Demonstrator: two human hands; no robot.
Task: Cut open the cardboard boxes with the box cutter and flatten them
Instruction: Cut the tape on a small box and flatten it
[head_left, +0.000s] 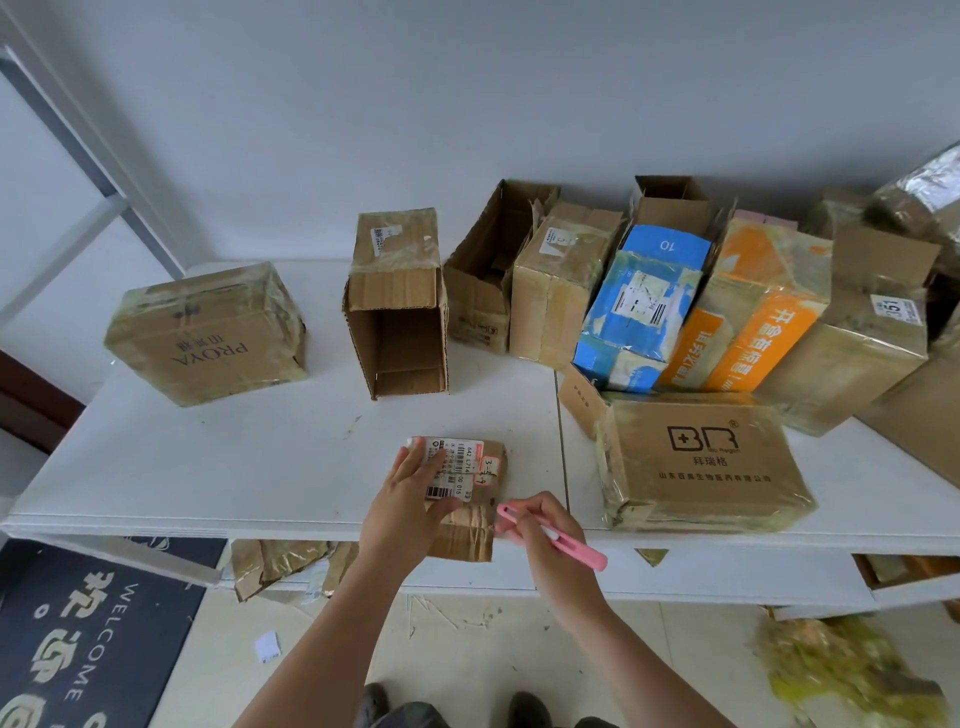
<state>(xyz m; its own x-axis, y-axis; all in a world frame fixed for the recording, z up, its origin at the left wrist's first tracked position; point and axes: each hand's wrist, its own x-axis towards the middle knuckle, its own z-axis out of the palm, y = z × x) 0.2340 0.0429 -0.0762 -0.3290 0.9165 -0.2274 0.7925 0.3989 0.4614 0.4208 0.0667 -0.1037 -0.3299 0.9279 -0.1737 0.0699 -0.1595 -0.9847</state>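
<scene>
L hand (415, 486) flat on small box (470, 470); R hand (540, 525) grips cutter (558, 538); BR box (701, 462) just R.

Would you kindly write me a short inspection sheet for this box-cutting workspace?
Surface: white table, bare near its front left.
Job's things: small labelled box at the front edge; pink box cutter; PROVA box; open box; BR box; more boxes stacked at the back right.
Clutter: tape and cardboard scraps on the floor.
Grip: left hand presses the small box; right hand holds the cutter.
Cables: nothing seen.
Surroundings: welcome mat, grey wall.
</scene>
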